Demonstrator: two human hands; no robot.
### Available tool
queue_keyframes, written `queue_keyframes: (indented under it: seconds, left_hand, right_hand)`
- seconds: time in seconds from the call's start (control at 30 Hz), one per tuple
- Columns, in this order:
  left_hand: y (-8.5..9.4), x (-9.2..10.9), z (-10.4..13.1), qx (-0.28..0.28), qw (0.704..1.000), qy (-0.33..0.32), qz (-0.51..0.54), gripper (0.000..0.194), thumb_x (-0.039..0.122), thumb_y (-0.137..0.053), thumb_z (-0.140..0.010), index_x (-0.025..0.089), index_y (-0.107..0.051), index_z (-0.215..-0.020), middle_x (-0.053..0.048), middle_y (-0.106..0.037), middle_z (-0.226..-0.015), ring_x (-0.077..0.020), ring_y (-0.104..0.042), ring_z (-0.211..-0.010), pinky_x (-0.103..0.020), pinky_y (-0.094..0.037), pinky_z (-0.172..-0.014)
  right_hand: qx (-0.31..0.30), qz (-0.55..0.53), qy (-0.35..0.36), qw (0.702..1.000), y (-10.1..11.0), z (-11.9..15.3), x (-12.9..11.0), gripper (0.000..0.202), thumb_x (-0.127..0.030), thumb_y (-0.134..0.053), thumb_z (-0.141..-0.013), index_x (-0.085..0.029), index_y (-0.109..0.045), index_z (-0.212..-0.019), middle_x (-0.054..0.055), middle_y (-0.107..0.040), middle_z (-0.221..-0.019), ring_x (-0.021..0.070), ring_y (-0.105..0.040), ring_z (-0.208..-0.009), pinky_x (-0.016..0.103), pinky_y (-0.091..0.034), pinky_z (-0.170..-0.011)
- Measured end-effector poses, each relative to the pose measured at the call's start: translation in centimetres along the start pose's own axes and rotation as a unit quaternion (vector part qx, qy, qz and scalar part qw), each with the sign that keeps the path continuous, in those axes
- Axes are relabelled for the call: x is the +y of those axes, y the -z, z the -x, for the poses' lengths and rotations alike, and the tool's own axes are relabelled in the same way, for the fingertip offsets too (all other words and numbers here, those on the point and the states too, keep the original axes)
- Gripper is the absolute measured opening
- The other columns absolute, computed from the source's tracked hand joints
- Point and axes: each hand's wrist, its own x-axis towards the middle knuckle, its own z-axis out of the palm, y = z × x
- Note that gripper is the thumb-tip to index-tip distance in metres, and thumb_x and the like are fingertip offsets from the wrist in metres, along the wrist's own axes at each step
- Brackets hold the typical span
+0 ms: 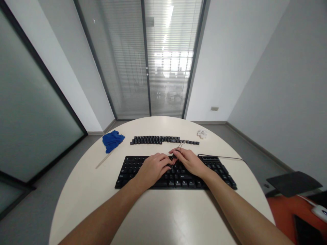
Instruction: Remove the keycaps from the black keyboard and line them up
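Observation:
Both my hands meet over the upper middle of a black keyboard [182, 177]. My right hand [190, 160] is closed around what looks like a wire keycap puller [181, 145], its thin wires sticking out past the fingers on the far side. My left hand [154, 166] has its fingers bent and pressed together right against the right fingertips. Whatever lies between those fingertips is mostly hidden. Beyond the keyboard, loose black keycaps [148, 140] stand in rows, with a thinner line of keycaps [191, 142] trailing right.
At the table's [163, 214] left lie a blue cloth [112, 140] and a thin wooden stick [107, 158]. A crumpled white tissue [202, 134] sits at the far right. The keyboard cable [230, 158] runs off the right edge. An orange chair [288, 217] stands beside the table.

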Motion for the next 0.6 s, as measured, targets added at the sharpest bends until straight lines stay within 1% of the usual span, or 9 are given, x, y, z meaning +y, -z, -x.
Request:
queue_keyframes:
  seconds: [0.17, 0.27, 0.4, 0.6]
  left_hand:
    - [-0.1, -0.1, 0.0, 0.004, 1.0, 0.012, 0.007, 0.01, 0.027, -0.056, -0.094, 0.021, -0.063, -0.098, -0.003, -0.067, -0.103, -0.0188, -0.06, -0.096, -0.033, -0.048, -0.088]
    - [-0.1, -0.1, 0.0, 0.007, 1.0, 0.014, 0.019, 0.009, 0.026, -0.058, -0.093, 0.022, -0.062, -0.099, -0.002, -0.068, -0.102, -0.0185, -0.06, -0.095, -0.033, -0.048, -0.087]
    - [-0.1, 0.0, 0.0, 0.011, 1.0, 0.011, 0.018, 0.012, 0.027, -0.057, -0.093, 0.023, -0.062, -0.103, -0.003, -0.067, -0.104, -0.0187, -0.06, -0.096, -0.033, -0.048, -0.087]
    - [-0.2, 0.0, 0.1, 0.031, 0.999, 0.008, 0.004, 0.016, 0.029, -0.055, -0.095, 0.024, -0.061, -0.109, -0.003, -0.066, -0.105, -0.0193, -0.06, -0.098, -0.034, -0.049, -0.089]
  right_hand:
    - [0.0, 0.053, -0.002, 0.999, 0.0, 0.1, -0.5, 0.039, -0.045, -0.039, -0.1, -0.021, -0.062, -0.12, 0.003, -0.075, -0.084, 0.02, -0.07, -0.086, 0.032, -0.047, -0.088]
    - [-0.006, 0.058, 0.003, 0.998, 0.1, 0.2, -0.6, 0.04, -0.045, -0.038, -0.101, -0.021, -0.061, -0.122, 0.003, -0.075, -0.084, 0.0204, -0.07, -0.087, 0.033, -0.047, -0.089]
    - [-0.004, 0.024, 0.005, 1.0, 0.1, 0.1, -0.3, 0.04, -0.046, -0.04, -0.1, -0.02, -0.061, -0.121, 0.004, -0.075, -0.085, 0.0205, -0.069, -0.088, 0.033, -0.047, -0.088]
    - [0.01, -0.038, -0.011, 0.999, 0.0, -0.2, 0.5, 0.04, -0.048, -0.044, -0.098, -0.018, -0.06, -0.119, 0.003, -0.073, -0.082, 0.0195, -0.068, -0.083, 0.032, -0.048, -0.084]
